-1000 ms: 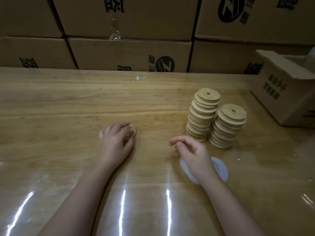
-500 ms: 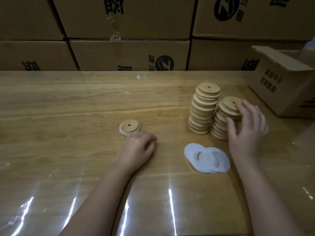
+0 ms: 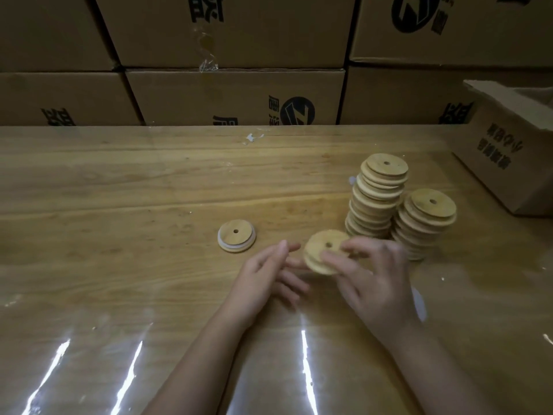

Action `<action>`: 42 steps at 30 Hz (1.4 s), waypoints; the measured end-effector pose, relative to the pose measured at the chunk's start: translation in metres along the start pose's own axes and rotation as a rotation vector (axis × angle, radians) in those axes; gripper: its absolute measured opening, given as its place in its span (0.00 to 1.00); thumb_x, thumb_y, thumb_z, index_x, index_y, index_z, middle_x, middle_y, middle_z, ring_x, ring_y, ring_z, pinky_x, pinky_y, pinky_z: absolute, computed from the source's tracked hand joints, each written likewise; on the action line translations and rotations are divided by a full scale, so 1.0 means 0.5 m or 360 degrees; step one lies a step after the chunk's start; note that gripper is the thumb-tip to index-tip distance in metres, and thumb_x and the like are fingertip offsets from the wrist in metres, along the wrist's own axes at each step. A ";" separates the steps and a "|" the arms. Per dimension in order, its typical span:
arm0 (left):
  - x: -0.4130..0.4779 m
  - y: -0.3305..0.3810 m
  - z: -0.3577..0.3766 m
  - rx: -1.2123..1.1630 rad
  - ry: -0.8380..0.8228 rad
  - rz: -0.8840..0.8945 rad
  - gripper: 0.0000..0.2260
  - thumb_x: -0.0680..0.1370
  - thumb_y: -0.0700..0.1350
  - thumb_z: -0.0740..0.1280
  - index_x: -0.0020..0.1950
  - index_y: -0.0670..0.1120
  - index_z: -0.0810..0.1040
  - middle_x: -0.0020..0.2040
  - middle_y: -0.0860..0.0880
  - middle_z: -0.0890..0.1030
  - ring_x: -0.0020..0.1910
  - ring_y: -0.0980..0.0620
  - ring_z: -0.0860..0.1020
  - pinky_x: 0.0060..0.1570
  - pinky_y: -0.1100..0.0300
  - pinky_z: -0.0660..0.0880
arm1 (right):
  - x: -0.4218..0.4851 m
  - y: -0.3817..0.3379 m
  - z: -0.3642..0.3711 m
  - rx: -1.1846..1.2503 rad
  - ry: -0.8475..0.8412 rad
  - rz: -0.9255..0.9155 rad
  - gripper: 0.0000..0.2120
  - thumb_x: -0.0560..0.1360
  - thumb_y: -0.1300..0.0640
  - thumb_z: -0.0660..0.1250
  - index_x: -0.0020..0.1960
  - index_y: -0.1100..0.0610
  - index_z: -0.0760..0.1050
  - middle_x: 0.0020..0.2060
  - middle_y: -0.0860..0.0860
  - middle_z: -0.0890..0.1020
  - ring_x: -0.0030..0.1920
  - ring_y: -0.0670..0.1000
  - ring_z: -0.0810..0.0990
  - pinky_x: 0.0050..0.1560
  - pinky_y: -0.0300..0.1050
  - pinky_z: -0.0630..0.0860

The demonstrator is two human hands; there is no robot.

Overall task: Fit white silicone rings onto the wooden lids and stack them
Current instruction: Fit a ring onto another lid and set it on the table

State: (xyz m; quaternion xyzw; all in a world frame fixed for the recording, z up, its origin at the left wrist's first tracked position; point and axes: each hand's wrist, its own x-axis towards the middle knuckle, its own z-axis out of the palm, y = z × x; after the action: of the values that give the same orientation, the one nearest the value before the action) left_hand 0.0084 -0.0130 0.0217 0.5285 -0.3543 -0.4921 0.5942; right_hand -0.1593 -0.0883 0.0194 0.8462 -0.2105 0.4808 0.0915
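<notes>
My right hand (image 3: 374,283) grips a bare wooden lid (image 3: 321,253) with a centre hole, tilted above the table. My left hand (image 3: 266,277) is beside it with fingers spread and relaxed, fingertips close to the lid's left edge. A finished lid with a white ring (image 3: 236,236) lies flat to the left. Two stacks of plain wooden lids stand at the right: a tall one (image 3: 377,196) and a shorter one (image 3: 425,223). The white silicone rings (image 3: 419,304) are mostly hidden under my right hand.
An open cardboard box (image 3: 508,163) sits at the table's right edge. A wall of stacked cartons (image 3: 233,94) runs along the far edge. The wooden table (image 3: 119,205) is covered with glossy clear film.
My right hand took a lid from the shorter stack and brought it toward the middle. My left hand opened and moved right to meet it.
</notes>
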 end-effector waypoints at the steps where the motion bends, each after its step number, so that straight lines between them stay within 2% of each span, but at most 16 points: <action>1: 0.001 0.004 0.001 -0.0090 -0.0053 -0.0060 0.23 0.71 0.58 0.64 0.57 0.43 0.76 0.42 0.43 0.84 0.33 0.48 0.82 0.27 0.62 0.77 | 0.001 -0.004 0.003 0.0135 -0.0100 -0.0013 0.10 0.78 0.56 0.63 0.58 0.46 0.73 0.51 0.49 0.72 0.47 0.52 0.71 0.47 0.47 0.71; 3: 0.002 0.004 0.007 -0.0173 -0.0098 -0.0110 0.21 0.70 0.54 0.70 0.57 0.42 0.77 0.41 0.42 0.83 0.34 0.49 0.82 0.29 0.63 0.78 | 0.002 -0.008 0.003 0.0288 -0.0214 -0.0017 0.11 0.77 0.57 0.63 0.58 0.47 0.74 0.49 0.51 0.75 0.46 0.51 0.72 0.47 0.46 0.73; 6: 0.005 -0.002 0.018 -0.0307 -0.0002 -0.0090 0.20 0.68 0.46 0.70 0.58 0.42 0.76 0.42 0.46 0.83 0.36 0.53 0.82 0.31 0.64 0.78 | 0.007 0.001 0.002 0.0341 -0.0339 0.0051 0.13 0.74 0.60 0.65 0.57 0.50 0.75 0.50 0.54 0.76 0.48 0.52 0.74 0.51 0.43 0.72; 9: 0.007 -0.003 0.019 -0.0293 0.0068 -0.0023 0.18 0.68 0.44 0.69 0.56 0.44 0.76 0.43 0.49 0.84 0.37 0.54 0.82 0.33 0.64 0.78 | 0.011 0.023 -0.011 0.0457 -0.0450 0.0397 0.13 0.72 0.65 0.66 0.56 0.58 0.78 0.49 0.55 0.77 0.45 0.54 0.79 0.46 0.45 0.76; 11: 0.004 -0.007 0.017 -0.0222 0.0086 0.0012 0.18 0.67 0.44 0.70 0.56 0.44 0.76 0.43 0.49 0.84 0.39 0.53 0.82 0.34 0.64 0.78 | 0.013 0.041 -0.026 0.0476 -0.0382 0.0590 0.10 0.73 0.67 0.64 0.52 0.60 0.79 0.44 0.51 0.79 0.40 0.50 0.79 0.41 0.42 0.75; 13: 0.002 -0.010 0.016 -0.0181 0.0090 0.0026 0.19 0.66 0.46 0.71 0.55 0.44 0.77 0.44 0.48 0.84 0.40 0.53 0.82 0.34 0.63 0.78 | 0.021 0.058 -0.043 0.0536 -0.0420 0.0766 0.10 0.74 0.69 0.64 0.48 0.58 0.80 0.40 0.41 0.78 0.37 0.42 0.76 0.39 0.34 0.71; 16: 0.000 -0.016 0.010 -0.0153 0.0101 0.0053 0.19 0.67 0.46 0.72 0.56 0.44 0.77 0.45 0.47 0.84 0.41 0.52 0.83 0.35 0.63 0.78 | 0.033 0.088 -0.069 0.0666 -0.0837 0.1051 0.10 0.74 0.64 0.65 0.47 0.49 0.78 0.34 0.35 0.77 0.36 0.35 0.74 0.36 0.27 0.67; 18: 0.001 -0.015 0.005 -0.0167 0.0115 0.0065 0.18 0.67 0.45 0.72 0.56 0.44 0.77 0.45 0.47 0.84 0.42 0.52 0.83 0.35 0.63 0.78 | 0.027 0.113 -0.086 0.0459 -0.1252 0.1082 0.11 0.74 0.60 0.66 0.47 0.43 0.76 0.37 0.37 0.78 0.37 0.34 0.74 0.36 0.28 0.66; 20: 0.002 -0.015 0.002 -0.0188 0.0130 0.0076 0.17 0.67 0.45 0.71 0.55 0.44 0.78 0.45 0.47 0.84 0.42 0.52 0.83 0.35 0.62 0.79 | 0.017 0.123 -0.101 0.0206 -0.1448 0.1050 0.10 0.74 0.59 0.65 0.49 0.44 0.76 0.43 0.39 0.78 0.40 0.36 0.74 0.37 0.30 0.67; 25: 0.005 -0.018 0.001 -0.0183 0.0144 0.0094 0.16 0.67 0.44 0.71 0.54 0.45 0.78 0.45 0.46 0.84 0.42 0.52 0.83 0.34 0.62 0.79 | -0.015 0.123 -0.133 0.0281 -0.1378 0.1069 0.13 0.73 0.60 0.66 0.48 0.41 0.71 0.45 0.37 0.72 0.41 0.31 0.72 0.36 0.31 0.68; 28: 0.005 -0.018 0.002 -0.0193 0.0141 0.0096 0.15 0.67 0.44 0.71 0.53 0.45 0.78 0.45 0.46 0.84 0.41 0.51 0.83 0.35 0.62 0.79 | -0.028 0.138 -0.144 0.0208 -0.1495 0.1173 0.11 0.72 0.54 0.68 0.50 0.41 0.71 0.46 0.37 0.70 0.42 0.37 0.73 0.42 0.39 0.73; 30: 0.006 -0.017 0.003 -0.0191 0.0139 0.0096 0.14 0.67 0.44 0.71 0.52 0.45 0.78 0.45 0.46 0.84 0.41 0.52 0.83 0.34 0.62 0.79 | -0.030 0.141 -0.138 0.0119 -0.1524 0.1230 0.09 0.72 0.52 0.69 0.50 0.45 0.73 0.45 0.40 0.72 0.43 0.41 0.75 0.44 0.43 0.75; 33: 0.007 -0.017 0.005 -0.0181 0.0134 0.0108 0.14 0.68 0.44 0.71 0.53 0.44 0.78 0.43 0.47 0.84 0.40 0.52 0.82 0.34 0.62 0.79 | -0.029 0.130 -0.116 0.0212 -0.1396 0.1278 0.03 0.71 0.55 0.70 0.44 0.50 0.76 0.42 0.45 0.76 0.38 0.42 0.75 0.36 0.32 0.70; 35: 0.006 -0.016 0.005 -0.0184 0.0140 0.0106 0.14 0.68 0.43 0.70 0.53 0.44 0.77 0.43 0.48 0.84 0.40 0.53 0.82 0.34 0.62 0.79 | -0.031 0.123 -0.105 0.0386 -0.1284 0.1332 0.03 0.71 0.57 0.71 0.41 0.50 0.78 0.40 0.47 0.77 0.35 0.42 0.74 0.34 0.29 0.69; 39: 0.005 -0.014 0.006 -0.0187 0.0132 0.0109 0.14 0.69 0.43 0.70 0.53 0.44 0.77 0.42 0.48 0.84 0.40 0.53 0.82 0.34 0.62 0.79 | -0.030 0.103 -0.080 0.0619 -0.1113 0.1386 0.05 0.72 0.56 0.71 0.39 0.48 0.78 0.34 0.45 0.78 0.31 0.40 0.73 0.34 0.31 0.69; 42: 0.005 -0.015 0.007 -0.0161 0.0133 0.0114 0.14 0.69 0.43 0.70 0.53 0.43 0.77 0.42 0.48 0.84 0.40 0.53 0.82 0.35 0.62 0.79 | -0.029 0.082 -0.051 0.0599 -0.0968 0.1339 0.06 0.73 0.58 0.69 0.40 0.48 0.77 0.37 0.47 0.78 0.33 0.44 0.73 0.35 0.30 0.68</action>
State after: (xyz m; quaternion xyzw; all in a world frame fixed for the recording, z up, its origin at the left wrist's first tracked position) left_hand 0.0042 -0.0158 0.0147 0.5047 -0.3226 -0.4654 0.6516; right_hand -0.2036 -0.1120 0.0182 0.7915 -0.4581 0.2392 -0.3263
